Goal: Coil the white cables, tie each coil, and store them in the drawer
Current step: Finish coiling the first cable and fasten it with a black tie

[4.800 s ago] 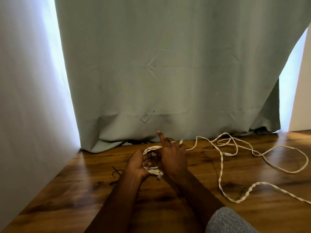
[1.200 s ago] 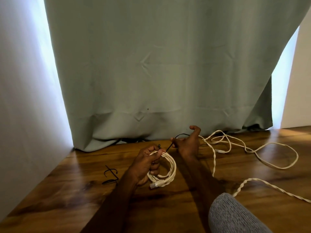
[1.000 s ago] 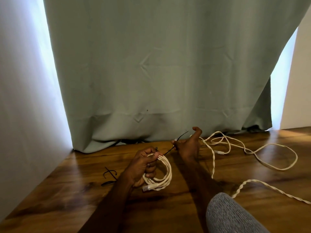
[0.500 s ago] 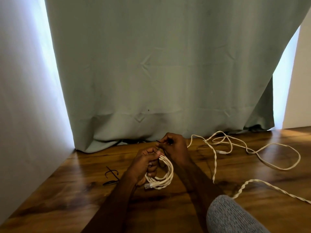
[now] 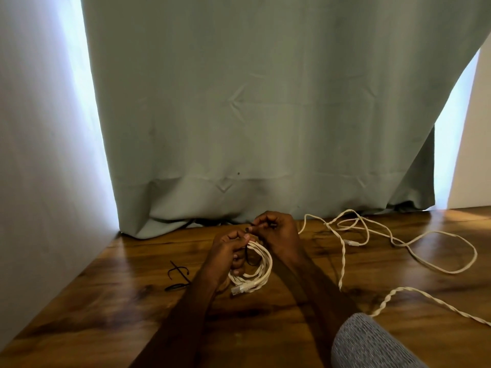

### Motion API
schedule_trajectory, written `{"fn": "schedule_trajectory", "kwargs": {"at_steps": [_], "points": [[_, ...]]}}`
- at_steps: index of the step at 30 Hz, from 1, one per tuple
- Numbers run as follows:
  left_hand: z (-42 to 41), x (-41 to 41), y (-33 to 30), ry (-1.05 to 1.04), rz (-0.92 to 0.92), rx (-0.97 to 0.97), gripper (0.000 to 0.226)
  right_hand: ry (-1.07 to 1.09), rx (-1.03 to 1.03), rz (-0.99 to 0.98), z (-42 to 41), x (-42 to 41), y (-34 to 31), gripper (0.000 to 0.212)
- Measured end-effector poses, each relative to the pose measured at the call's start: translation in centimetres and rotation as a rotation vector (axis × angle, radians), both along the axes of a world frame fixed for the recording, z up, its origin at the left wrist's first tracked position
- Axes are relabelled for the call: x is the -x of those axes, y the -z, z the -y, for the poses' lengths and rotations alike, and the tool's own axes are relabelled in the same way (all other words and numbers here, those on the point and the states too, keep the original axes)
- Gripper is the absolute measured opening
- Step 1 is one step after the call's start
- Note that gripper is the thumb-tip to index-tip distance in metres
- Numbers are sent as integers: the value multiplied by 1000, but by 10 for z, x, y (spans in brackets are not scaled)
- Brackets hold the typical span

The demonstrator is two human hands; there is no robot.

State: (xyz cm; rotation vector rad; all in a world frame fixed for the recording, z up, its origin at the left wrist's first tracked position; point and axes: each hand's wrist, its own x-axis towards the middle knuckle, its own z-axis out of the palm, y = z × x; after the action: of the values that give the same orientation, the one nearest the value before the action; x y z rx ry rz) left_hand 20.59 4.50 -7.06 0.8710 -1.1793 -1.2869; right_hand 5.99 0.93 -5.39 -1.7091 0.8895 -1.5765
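behind everything hangs a grey-green curtain (image 5: 265, 115), its hem bunched on the back edge of a dark wooden tabletop (image 5: 106, 309), with bright light showing at both of its sides and a pale wall to its left.

head view: the coiled white cable (image 5: 256, 269) sits just in front of the curtain hem, near the middle of the table, held up off the wood. the left hand (image 5: 225, 257) grips the coil at its top, fingers curled round the gathered loops, and a plug end sticks out at the bottom of the coil. the right hand (image 5: 277, 233) is just behind the coil and closer to the curtain, its fingertips pinched on a thin black tie (image 5: 248, 254) that runs down across the loops; whether the tie is already closed round the coil cannot be told. a grey sleeve (image 5: 372, 343) covers the right arm at the lower edge.

to the right of the coil, a loose white cable (image 5: 398, 243) sprawls over the table in open loops, partly twisted, running off the right edge. to the left of the coil, well apart from it, spare black ties (image 5: 178, 278) lie on the wood.
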Motion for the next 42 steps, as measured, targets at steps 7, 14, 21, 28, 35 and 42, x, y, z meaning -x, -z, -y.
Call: {"fn": "schedule_trajectory", "kwargs": {"at_steps": [7, 14, 21, 28, 35, 42], "points": [[-3, 1, -1, -47, 27, 37, 25, 8, -7, -3, 1, 5, 3, 23], [-3, 2, -2, -47, 48, 73, 32, 82, -18, 54, 8, 2, 15, 24], [-2, 4, -2, -16, 53, 76, 32, 93, -56, 108, 10, 0, 20, 25], [-3, 3, -2, -17, 34, 73, 34, 34, -64, 138, 11, 0, 22, 22], [-1, 1, -1, -22, 31, 87, 27, -24, -78, 187, 9, -2, 23, 23], [-1, 0, -2, -34, 28, 75, 24, -47, -66, 143, 7, -2, 23, 35]]}}
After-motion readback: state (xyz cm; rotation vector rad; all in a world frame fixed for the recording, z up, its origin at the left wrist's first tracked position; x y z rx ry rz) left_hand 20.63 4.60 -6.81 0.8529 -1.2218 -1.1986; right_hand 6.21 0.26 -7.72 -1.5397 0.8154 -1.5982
